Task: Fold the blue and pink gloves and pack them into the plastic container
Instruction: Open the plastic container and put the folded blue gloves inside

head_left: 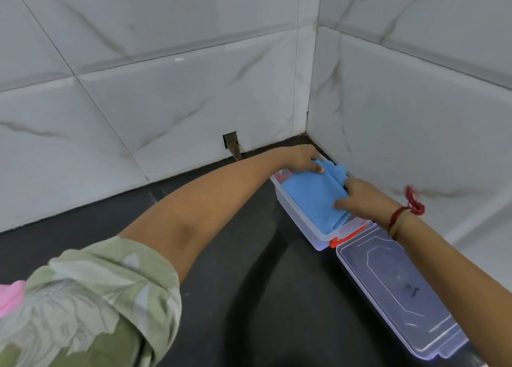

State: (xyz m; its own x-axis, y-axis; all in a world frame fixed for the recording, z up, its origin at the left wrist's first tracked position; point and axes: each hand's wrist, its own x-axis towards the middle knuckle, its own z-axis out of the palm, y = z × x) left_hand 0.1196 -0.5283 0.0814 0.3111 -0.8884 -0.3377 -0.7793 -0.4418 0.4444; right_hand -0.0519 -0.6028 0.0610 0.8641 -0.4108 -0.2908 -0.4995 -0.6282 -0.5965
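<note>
**Pressing a folded blue glove into the box**

Gripping the far end of the folded blue fabric glove [313, 200], the left hand [300, 159] lays its thumb on top, its fingers hidden behind. The right hand [360, 197] pinches the glove's right edge, thumb on top. The glove lies inside the clear rectangular plastic container [291, 203], which stands in the tiled corner on the dark bench [221, 228]. Its clear hinged lid [393, 292] lies open beside orange clasps [335, 240]. A pink glove [9, 297] shows at the left edge.
</note>
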